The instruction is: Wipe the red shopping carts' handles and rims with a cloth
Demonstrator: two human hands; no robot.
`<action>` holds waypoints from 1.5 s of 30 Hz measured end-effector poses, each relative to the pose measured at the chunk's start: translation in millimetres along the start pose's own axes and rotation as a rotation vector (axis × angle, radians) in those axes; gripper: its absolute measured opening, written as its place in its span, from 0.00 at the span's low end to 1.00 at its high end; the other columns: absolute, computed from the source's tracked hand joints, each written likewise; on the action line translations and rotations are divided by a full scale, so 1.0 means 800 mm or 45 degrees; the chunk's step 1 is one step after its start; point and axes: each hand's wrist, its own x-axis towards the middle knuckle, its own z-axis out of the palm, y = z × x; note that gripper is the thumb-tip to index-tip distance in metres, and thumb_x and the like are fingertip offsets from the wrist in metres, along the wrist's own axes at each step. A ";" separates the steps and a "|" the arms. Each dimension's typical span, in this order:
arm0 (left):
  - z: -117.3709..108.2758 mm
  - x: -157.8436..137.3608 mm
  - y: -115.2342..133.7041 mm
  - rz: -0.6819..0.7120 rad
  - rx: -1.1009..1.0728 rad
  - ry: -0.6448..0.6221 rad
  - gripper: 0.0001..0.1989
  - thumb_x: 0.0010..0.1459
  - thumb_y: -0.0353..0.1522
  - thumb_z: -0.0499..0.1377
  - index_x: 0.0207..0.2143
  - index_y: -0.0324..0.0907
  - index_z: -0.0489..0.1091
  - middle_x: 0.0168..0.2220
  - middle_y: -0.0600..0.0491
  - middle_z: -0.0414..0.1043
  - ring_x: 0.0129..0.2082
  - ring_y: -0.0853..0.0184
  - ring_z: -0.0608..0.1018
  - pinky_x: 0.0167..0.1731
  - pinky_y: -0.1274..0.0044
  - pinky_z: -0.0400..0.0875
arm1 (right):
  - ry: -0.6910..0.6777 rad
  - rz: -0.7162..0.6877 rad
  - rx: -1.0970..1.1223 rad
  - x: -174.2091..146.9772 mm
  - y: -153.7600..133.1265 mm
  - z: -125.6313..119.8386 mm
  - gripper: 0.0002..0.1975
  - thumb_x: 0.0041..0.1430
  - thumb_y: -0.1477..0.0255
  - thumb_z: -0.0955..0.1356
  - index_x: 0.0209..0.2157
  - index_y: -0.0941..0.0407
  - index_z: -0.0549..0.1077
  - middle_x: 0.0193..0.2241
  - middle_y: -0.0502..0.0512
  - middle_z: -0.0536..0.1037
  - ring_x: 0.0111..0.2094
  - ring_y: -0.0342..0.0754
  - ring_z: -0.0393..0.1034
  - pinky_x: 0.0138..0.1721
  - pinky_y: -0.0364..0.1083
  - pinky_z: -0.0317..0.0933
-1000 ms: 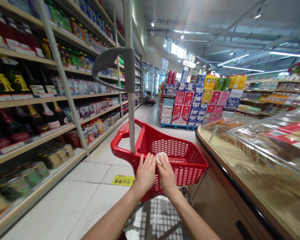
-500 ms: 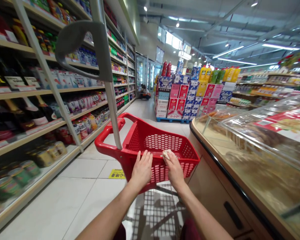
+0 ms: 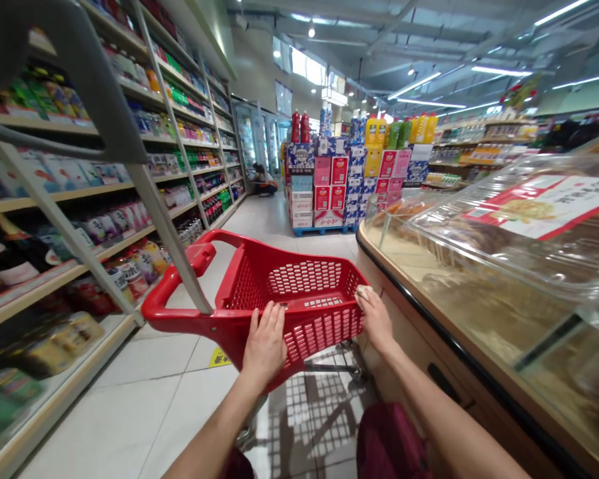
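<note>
A red plastic shopping cart basket [image 3: 304, 256] with slotted walls stands before me, turned sideways. My left hand [image 3: 265, 342] lies on its near rim, fingers stretched over the edge and holding nothing. At the basket's right corner, my right hand [image 3: 375, 318] presses a crumpled white cloth [image 3: 363, 293] against the rim, its fingers closed over it. The cart's red handle [image 3: 180, 319] is at the left, with a metal pole [image 3: 167, 233] rising from it to a grey plastic holder [image 3: 100, 100] that is cut off by the frame.
Drink shelves [image 3: 64, 189] line the left side. A wooden counter with clear covers [image 3: 479, 246] runs close along the right. Ahead stand stacked drink boxes [image 3: 329, 186] on a blue pallet [image 3: 317, 231]. A person [image 3: 263, 179] crouches farther down the aisle.
My right hand has slid with the cloth along the rim to the basket's right corner. My left hand stays on the near rim. The view has shifted, moving the cart leftward in it.
</note>
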 end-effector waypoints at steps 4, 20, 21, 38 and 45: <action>0.000 0.003 0.000 -0.001 -0.018 0.045 0.27 0.47 0.29 0.49 0.53 0.33 0.58 0.54 0.43 0.60 0.56 0.57 0.58 0.56 0.61 0.44 | 0.014 0.010 0.010 -0.008 0.004 0.000 0.22 0.55 0.81 0.56 0.50 0.54 0.66 0.51 0.53 0.66 0.57 0.48 0.50 0.57 0.53 0.49; 0.008 0.003 0.005 0.034 -0.011 0.091 0.27 0.47 0.28 0.50 0.52 0.34 0.58 0.54 0.44 0.61 0.56 0.57 0.59 0.56 0.61 0.46 | 0.016 -0.085 0.087 -0.002 -0.026 0.013 0.21 0.56 0.82 0.57 0.50 0.56 0.65 0.51 0.55 0.66 0.57 0.48 0.50 0.56 0.54 0.51; 0.008 0.002 0.005 0.030 -0.009 0.083 0.27 0.47 0.28 0.50 0.52 0.34 0.58 0.54 0.44 0.61 0.56 0.57 0.59 0.56 0.61 0.45 | 0.050 0.016 0.048 -0.001 -0.017 0.011 0.21 0.55 0.82 0.57 0.49 0.57 0.66 0.51 0.57 0.66 0.56 0.49 0.52 0.55 0.55 0.51; 0.008 0.002 0.011 -0.043 -0.009 0.041 0.27 0.48 0.29 0.50 0.53 0.32 0.57 0.55 0.47 0.60 0.57 0.60 0.57 0.57 0.64 0.42 | -0.066 -0.155 0.190 0.000 -0.053 0.016 0.24 0.54 0.84 0.56 0.50 0.57 0.65 0.53 0.55 0.63 0.58 0.47 0.46 0.57 0.53 0.48; 0.010 0.001 0.013 -0.037 0.009 0.048 0.28 0.47 0.29 0.50 0.53 0.33 0.57 0.55 0.47 0.59 0.57 0.60 0.57 0.57 0.64 0.44 | 0.056 0.062 0.102 0.001 -0.058 0.018 0.24 0.52 0.85 0.56 0.48 0.57 0.67 0.51 0.58 0.66 0.57 0.50 0.51 0.55 0.56 0.51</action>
